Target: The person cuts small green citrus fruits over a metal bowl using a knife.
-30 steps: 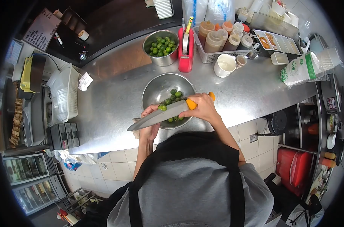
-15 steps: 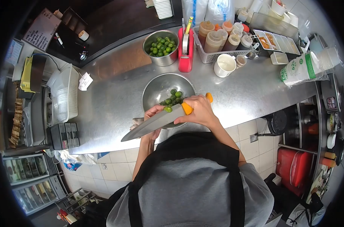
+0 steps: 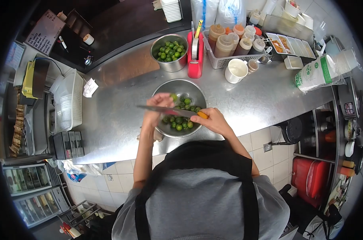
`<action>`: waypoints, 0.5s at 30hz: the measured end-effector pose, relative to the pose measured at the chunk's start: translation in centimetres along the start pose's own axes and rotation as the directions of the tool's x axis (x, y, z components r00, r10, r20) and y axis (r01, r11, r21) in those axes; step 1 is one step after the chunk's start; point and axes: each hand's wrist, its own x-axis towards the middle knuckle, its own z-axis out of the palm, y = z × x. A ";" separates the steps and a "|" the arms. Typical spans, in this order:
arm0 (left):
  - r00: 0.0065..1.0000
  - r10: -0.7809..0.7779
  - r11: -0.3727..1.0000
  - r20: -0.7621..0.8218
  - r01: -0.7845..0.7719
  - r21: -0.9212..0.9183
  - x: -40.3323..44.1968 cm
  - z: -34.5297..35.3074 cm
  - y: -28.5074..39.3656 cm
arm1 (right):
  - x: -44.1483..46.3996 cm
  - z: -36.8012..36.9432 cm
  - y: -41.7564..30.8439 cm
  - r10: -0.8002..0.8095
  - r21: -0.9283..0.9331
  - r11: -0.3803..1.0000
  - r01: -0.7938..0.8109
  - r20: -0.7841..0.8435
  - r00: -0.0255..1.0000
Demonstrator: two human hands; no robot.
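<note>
A food-service kitchen, judging by the long steel counter (image 3: 113,116), crated squeeze bottles (image 3: 224,45), bagged paper cups (image 3: 317,75) and sectioned food tray (image 3: 299,47)

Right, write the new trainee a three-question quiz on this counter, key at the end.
1. Which hand grips the handle of the knife?
2. True or false: the red dispenser stands between the steel pot and the bottle basket.
3. Pick one. The fruit in the steel bowl is mostly:
a) purple
b) green
c) white

Key:
1. The right hand.
2. True.
3. b
</note>
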 end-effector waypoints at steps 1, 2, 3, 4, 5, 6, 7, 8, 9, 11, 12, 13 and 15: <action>0.998 0.063 0.996 -0.015 -0.062 0.059 1.6 0.0 0.6 | 0.1 0.1 0.2 0.045 0.087 0.995 -0.048 0.036 0.998; 0.991 0.121 0.993 -0.059 -0.121 0.011 3.1 0.6 1.7 | 0.0 0.1 0.2 0.037 0.120 0.992 -0.041 0.033 0.999; 0.979 0.177 0.983 -0.104 -0.182 -0.033 4.5 1.1 2.8 | 0.0 0.1 0.2 0.029 0.154 0.988 -0.033 0.029 0.999; 0.967 0.219 0.972 -0.131 -0.228 -0.061 6.1 1.3 3.3 | 0.1 0.0 0.2 0.021 0.187 0.982 -0.025 0.024 1.000; 0.953 0.258 0.958 -0.157 -0.274 -0.087 7.5 1.6 3.9 | 0.1 -0.1 0.2 0.019 0.180 0.983 -0.021 0.010 1.000; 0.938 0.296 0.941 -0.182 -0.319 -0.112 8.2 1.8 4.1 | 0.0 -0.2 0.2 0.019 0.172 0.985 -0.017 -0.006 1.000; 0.926 0.324 0.941 -0.193 -0.337 -0.037 8.3 2.0 4.0 | 0.0 -0.3 0.3 0.019 0.166 0.986 -0.015 -0.023 1.000; 0.915 0.351 0.936 -0.199 -0.350 0.041 8.3 2.1 3.8 | 0.1 -0.2 0.5 0.017 0.206 0.978 -0.010 -0.031 0.999; 0.905 0.375 0.926 -0.201 -0.358 0.117 8.1 2.2 3.3 | 0.2 -0.2 0.7 0.020 0.247 0.969 -0.010 -0.039 0.999; 0.895 0.447 0.750 0.002 -0.376 0.545 7.4 1.8 2.0 | 0.1 -0.3 1.1 0.043 0.310 0.950 -0.026 -0.048 0.998; 0.888 0.446 0.589 0.110 -0.383 0.712 7.1 1.2 1.3 | 0.2 -0.5 1.0 0.058 0.333 0.942 -0.039 -0.047 0.997; 0.873 0.425 0.477 0.241 -0.442 0.760 7.1 0.6 0.3 | 0.2 -0.6 1.0 0.069 0.355 0.934 -0.049 -0.043 0.997; 0.839 0.417 0.265 0.351 -0.481 0.836 6.8 0.2 -1.9 | 0.1 -0.7 0.9 0.070 0.315 0.948 -0.051 -0.049 0.996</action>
